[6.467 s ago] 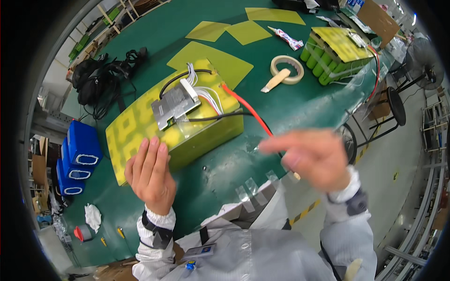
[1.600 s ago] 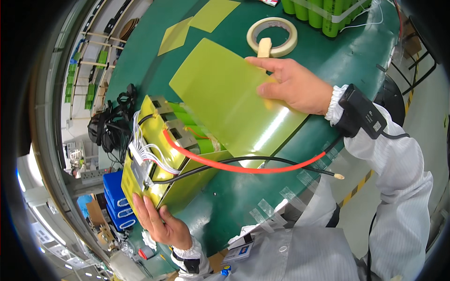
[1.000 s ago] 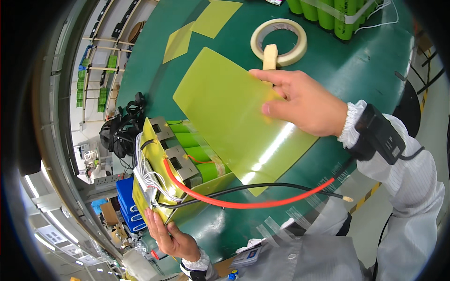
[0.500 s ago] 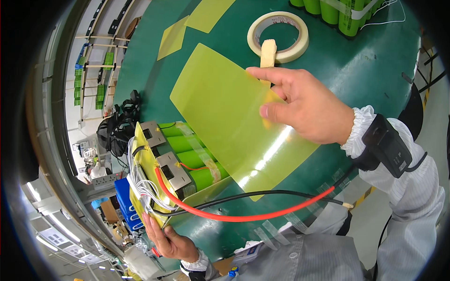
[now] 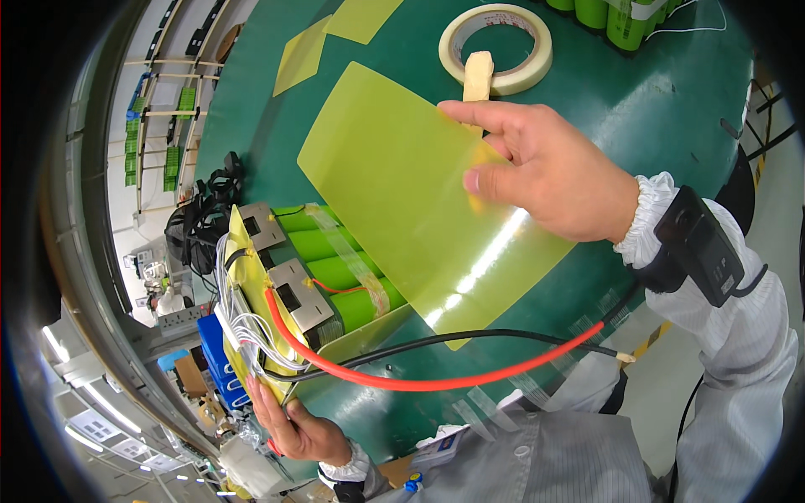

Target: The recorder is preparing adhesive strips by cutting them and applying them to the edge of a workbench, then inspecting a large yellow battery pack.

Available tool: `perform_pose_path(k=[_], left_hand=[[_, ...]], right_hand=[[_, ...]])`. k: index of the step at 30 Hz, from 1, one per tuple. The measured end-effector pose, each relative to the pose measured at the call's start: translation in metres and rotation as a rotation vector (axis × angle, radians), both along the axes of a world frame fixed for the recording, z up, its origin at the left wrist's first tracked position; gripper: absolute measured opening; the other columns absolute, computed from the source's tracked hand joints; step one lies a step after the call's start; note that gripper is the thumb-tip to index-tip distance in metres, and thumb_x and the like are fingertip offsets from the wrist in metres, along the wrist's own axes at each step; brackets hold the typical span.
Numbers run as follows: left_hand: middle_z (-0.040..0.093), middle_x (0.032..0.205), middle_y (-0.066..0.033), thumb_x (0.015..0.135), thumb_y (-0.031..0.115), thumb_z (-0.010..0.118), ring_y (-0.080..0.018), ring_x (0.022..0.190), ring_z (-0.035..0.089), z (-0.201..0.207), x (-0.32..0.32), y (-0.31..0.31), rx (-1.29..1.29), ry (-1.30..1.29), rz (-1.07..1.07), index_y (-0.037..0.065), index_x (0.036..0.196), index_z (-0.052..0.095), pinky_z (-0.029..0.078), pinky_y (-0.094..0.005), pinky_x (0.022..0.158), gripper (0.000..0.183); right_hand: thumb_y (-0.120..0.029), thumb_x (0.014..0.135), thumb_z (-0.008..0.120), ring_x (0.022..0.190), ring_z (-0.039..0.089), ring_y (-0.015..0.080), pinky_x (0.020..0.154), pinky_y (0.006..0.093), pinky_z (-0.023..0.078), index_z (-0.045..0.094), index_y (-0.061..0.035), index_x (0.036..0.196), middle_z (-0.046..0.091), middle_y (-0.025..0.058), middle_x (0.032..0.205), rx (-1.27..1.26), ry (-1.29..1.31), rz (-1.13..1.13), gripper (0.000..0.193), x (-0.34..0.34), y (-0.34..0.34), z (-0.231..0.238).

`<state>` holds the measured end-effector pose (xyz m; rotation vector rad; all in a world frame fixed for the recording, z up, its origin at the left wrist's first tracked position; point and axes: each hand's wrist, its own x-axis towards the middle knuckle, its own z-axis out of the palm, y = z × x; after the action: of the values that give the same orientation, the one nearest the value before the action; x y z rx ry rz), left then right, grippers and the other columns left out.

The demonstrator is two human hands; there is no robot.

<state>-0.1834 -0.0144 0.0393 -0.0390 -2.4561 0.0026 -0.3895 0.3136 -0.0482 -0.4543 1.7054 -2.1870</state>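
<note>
My right hand (image 5: 549, 172) pinches a translucent yellow-green insulating sheet (image 5: 394, 180) by its right edge, thumb on top and index finger stretched along it. The sheet is tilted over the right end of a battery pack (image 5: 323, 260) of green cylindrical cells. Metal plates, white wires and a yellow end board (image 5: 243, 272) make up the pack's left end. At the near lower corner of that board my left hand (image 5: 298, 427) is closed, fingers along its outside and thumb near the corner. A red cable (image 5: 436, 384) and a black cable (image 5: 470, 334) curve rightward from the pack.
A roll of cream tape (image 5: 537, 71) lies beyond the sheet, beside a wooden-looking stick (image 5: 478, 75). Two more yellow sheets (image 5: 360, 18) lie at the far left of the green table (image 5: 654, 109). More green cells (image 5: 625, 29) stand far right. Black straps (image 5: 197, 222) bunch at the left edge.
The view has shifted slightly, so most things sit a little higher and further left. Both hands keep their holds, and the sheet stays at nearly the same tilt.
</note>
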Motion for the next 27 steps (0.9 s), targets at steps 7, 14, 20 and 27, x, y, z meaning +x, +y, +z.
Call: perform_pose_path(k=[7, 14, 20, 27], left_hand=[[0.057, 0.137, -0.0244, 0.103, 0.017, 0.051, -0.0407, 0.127, 0.055, 0.001, 0.002, 0.001, 0.013, 0.001, 0.02, -0.008, 0.131, 0.058, 0.043, -0.0474, 0.107, 0.038], [0.058, 0.136, -0.0241, 0.104, 0.02, 0.051, -0.0389, 0.127, 0.056, 0.0, -0.001, 0.005, 0.071, 0.013, 0.041, -0.008, 0.129, 0.06, 0.044, -0.0456, 0.107, 0.039], [0.058, 0.136, -0.0238, 0.104, 0.018, 0.052, -0.0385, 0.126, 0.056, 0.001, -0.001, 0.01, 0.077, 0.005, 0.059, -0.007, 0.13, 0.06, 0.044, -0.0447, 0.106, 0.037], [0.06, 0.134, -0.0225, 0.1, 0.009, 0.056, -0.0369, 0.127, 0.056, -0.003, -0.008, 0.007, 0.086, 0.025, -0.006, -0.005, 0.129, 0.062, 0.04, -0.0437, 0.109, 0.033]], right_hand=[[0.003, 0.096, 0.054, 0.108, 0.062, 0.0147, 0.096, 0.0292, 0.049, 0.029, 0.0088, 0.15, 0.064, 0.0125, 0.126, 0.085, -0.005, 0.071, 0.06, 0.0, 0.001, 0.008], [0.002, 0.096, 0.054, 0.112, 0.06, 0.0149, 0.097, 0.0293, 0.049, 0.029, 0.0087, 0.151, 0.06, 0.0127, 0.132, 0.139, 0.02, 0.086, 0.061, -0.004, 0.002, 0.005], [-0.012, 0.088, 0.06, 0.093, 0.069, 0.0251, 0.083, 0.0312, 0.052, 0.042, 0.0171, 0.138, 0.069, 0.0258, 0.108, 0.11, 0.311, -0.063, 0.06, -0.005, -0.004, -0.013], [-0.002, 0.096, 0.057, 0.108, 0.063, 0.0139, 0.094, 0.0268, 0.05, 0.032, 0.0048, 0.15, 0.062, 0.0112, 0.129, 0.107, -0.038, 0.163, 0.06, -0.004, 0.01, 0.009]])
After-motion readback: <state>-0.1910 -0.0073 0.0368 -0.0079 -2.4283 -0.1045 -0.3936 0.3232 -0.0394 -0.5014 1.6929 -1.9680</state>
